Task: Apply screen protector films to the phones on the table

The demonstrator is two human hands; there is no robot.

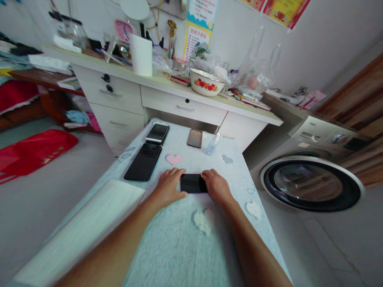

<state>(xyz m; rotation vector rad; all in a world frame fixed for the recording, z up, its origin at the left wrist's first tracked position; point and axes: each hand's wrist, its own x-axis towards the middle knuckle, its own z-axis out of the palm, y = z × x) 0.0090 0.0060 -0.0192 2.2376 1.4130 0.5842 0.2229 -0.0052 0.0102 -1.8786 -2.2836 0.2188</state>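
A dark smartphone (194, 183) lies sideways, screen up, low over or on the heart-patterned cloth (191, 239). My left hand (171, 184) grips its left end between thumb and fingers. Around the right end, my right hand (216, 185) has its fingers curled onto the phone's edge. Beyond the hands is a phone case (195, 138), with a small clear spray bottle (213, 144) to its right. Toward the left sit a large black phone or tablet (143, 162) and, above it, a phone with a pale frame (158, 132) on top of another dark device.
A long whitish folded sheet or board (83, 231) lies along the table's left side. Behind stands a white desk (185, 104) bearing a floral enamel bowl (207, 83), a paper roll (141, 55) and plastic bags. A front-loading washing machine (311, 139) is at right; a red bag (38, 153) is on the floor.
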